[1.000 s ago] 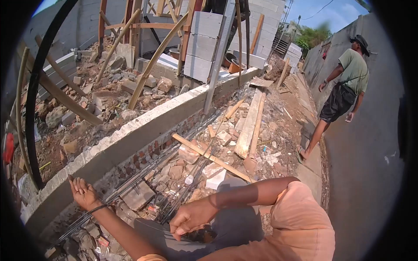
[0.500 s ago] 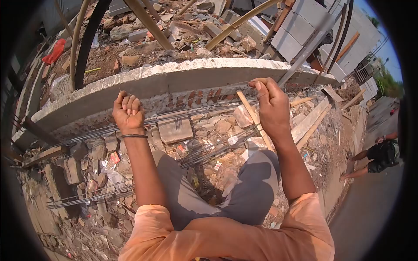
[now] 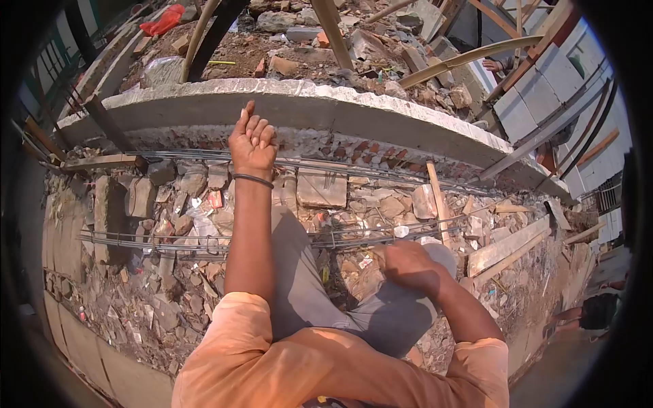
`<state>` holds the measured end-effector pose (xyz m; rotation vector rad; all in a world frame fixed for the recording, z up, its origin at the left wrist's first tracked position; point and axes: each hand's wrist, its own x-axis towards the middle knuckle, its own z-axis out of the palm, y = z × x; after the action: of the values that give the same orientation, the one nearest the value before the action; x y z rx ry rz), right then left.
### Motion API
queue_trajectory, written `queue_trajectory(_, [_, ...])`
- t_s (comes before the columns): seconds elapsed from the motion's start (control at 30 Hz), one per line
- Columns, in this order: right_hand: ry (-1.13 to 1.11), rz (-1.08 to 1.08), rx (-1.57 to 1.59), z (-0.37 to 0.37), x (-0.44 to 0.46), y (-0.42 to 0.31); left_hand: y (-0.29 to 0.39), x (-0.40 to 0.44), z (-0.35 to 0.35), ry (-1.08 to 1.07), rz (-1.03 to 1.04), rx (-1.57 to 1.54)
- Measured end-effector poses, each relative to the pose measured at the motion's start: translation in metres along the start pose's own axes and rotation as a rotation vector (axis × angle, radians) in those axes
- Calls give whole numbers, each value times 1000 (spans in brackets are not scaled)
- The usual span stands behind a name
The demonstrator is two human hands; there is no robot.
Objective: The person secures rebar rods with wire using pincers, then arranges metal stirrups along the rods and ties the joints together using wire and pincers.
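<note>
My left hand (image 3: 253, 139) is raised in front of the low concrete wall, palm toward me, with its fingers curled in. Thumb and forefinger press together at the top; anything thin between them is too small to make out. A dark band (image 3: 252, 180) circles that wrist. Lower down, my right hand (image 3: 411, 264) hovers over my right knee, back of the hand up and slightly blurred. Its fingers are closed and point left; what they hold, if anything, is hidden. Long thin steel bars (image 3: 340, 241) tied as a rebar cage run past both hands over the rubble.
A concrete beam (image 3: 286, 112) spans the space ahead above broken brickwork. Wooden planks (image 3: 507, 248) and a stick (image 3: 437, 197) lean at the right. Broken stone and concrete slabs (image 3: 321, 187) cover the ground. Another person's legs (image 3: 575, 319) show at the far right.
My right hand has dropped from wall height to my knee and turned back up. My left hand stays raised and curled. The view has swung left.
</note>
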<state>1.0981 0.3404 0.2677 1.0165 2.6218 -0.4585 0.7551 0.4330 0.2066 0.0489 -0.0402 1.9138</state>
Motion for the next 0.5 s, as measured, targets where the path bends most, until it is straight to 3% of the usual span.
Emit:
queue_trajectory(0.07, [124, -490, 897, -19, -25, -36, -2, 1, -11, 69, -16, 28])
queue_trajectory(0.13, [-47, -495, 1378, -38, -28, -40, 6, -4, -33, 36, -18, -45])
queue_trajectory(0.17, [159, -584, 1897, -41, -23, -23, 11, -11, -39, 26, -30, -87])
queue_trajectory(0.2, [535, -458, 1906, -58, -13, -13, 10, -19, -43, 23, -48, -131])
queue_trajectory(0.23, [874, -97, 1524, -62, -1, 11, 8, -28, -30, 0, -105, -111])
queue_trajectory(0.27, [1059, 363, 913, -59, 10, 32, 7, -35, -18, -42, -99, -97])
queue_trajectory(0.3, [1132, 392, 483, -48, 20, 45, 9, -37, -5, -95, -89, -84])
queue_trajectory(0.33, [983, 396, 439, -35, 23, 44, 16, -36, 7, -115, -111, -130])
queue_trajectory(0.37, [599, 531, 251, -25, 23, 29, 26, -32, 19, -142, -123, -178])
queue_trajectory(0.4, [273, 430, 158, -5, 19, 15, 37, -27, 27, -142, -11, -145])
queue_trajectory(0.47, [-286, -144, 469, 33, 21, -25, 69, -9, 12, -121, -16, -106])
queue_trajectory(0.5, [-205, -267, 757, 26, 15, -29, 79, -4, -5, -92, -43, -97])
